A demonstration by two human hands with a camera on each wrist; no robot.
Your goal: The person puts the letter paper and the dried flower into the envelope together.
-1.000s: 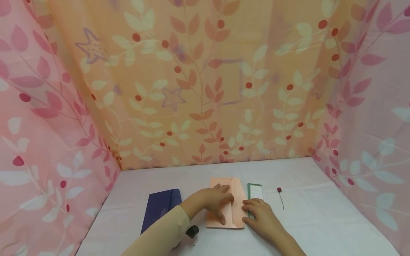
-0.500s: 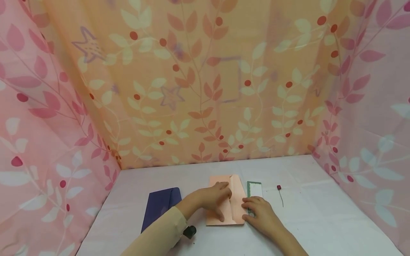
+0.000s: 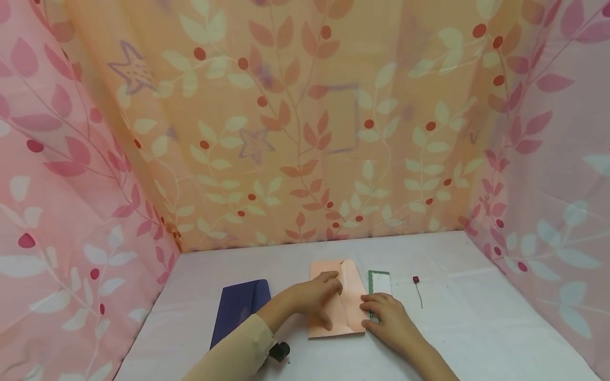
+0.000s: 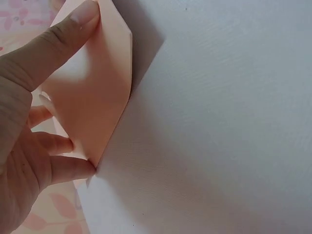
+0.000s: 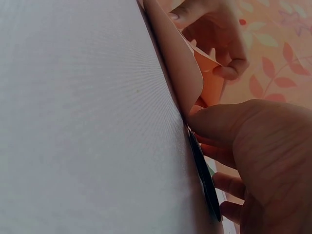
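A pale pink envelope (image 3: 351, 304) lies mid-table with its flap toward the right. My left hand (image 3: 314, 299) spreads over it. In the left wrist view, its thumb lies on the pink paper (image 4: 92, 102) and the other fingers hold the far edge, the paper bowing between them. At the flap's right edge, my right hand (image 3: 388, 320) pinches the paper with thumb and forefinger. In the right wrist view, the right thumb (image 5: 214, 122) meets the flap corner. A green-bordered white card (image 3: 379, 279) lies partly beneath the right hand, whose other fingers touch its edge.
A dark blue envelope (image 3: 234, 307) lies at left, partly behind the left forearm. A small red flower on a thin stem (image 3: 417, 288) lies right of the card. A black object (image 3: 279, 351) shows under the left sleeve. Patterned curtains (image 3: 295, 132) enclose the white table (image 3: 476, 317).
My left hand has shifted slightly left, and the mouth of the pink envelope gapes a little more. The right hand has stayed at the flap edge.
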